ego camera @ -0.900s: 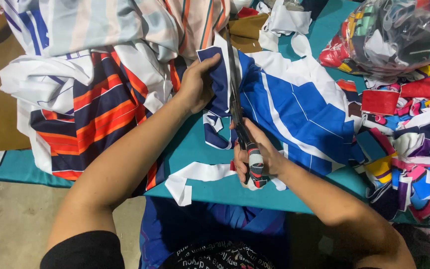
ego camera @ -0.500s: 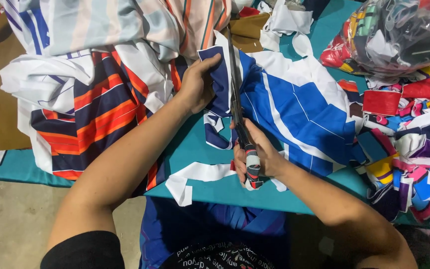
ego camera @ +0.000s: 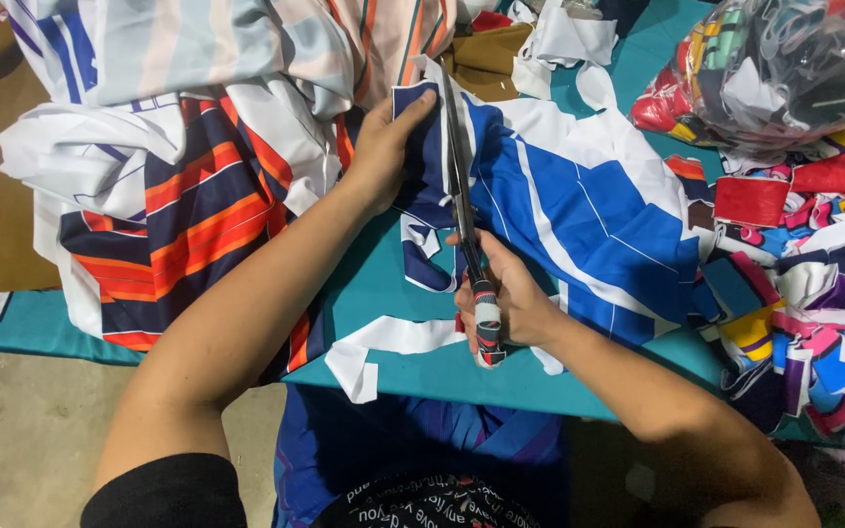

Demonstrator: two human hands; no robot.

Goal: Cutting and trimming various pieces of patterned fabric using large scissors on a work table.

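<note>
Right hand point(ego camera: 511, 303) is gripping the scissors point(ego camera: 466, 220) by their handles, fingers wrapped tight & hiding most of the grip. Blades are lying closed along the blue-white fabric point(ego camera: 589, 210) on the teal worktop point(ego camera: 383, 293). Left hand point(ego camera: 388, 147) is pinning the fabric's dark edge, fingers closed on it. Farther off, a clear bag of scraps point(ego camera: 784, 68) is getting cut off at frame top.

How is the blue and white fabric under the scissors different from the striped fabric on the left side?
The blue and white fabric has broad blue panels with thin white lines; the striped fabric has orange, navy and white bands. The first lies fairly flat, with the scissors on it; the second is bunched in folds. Both rest on the teal table.
</note>
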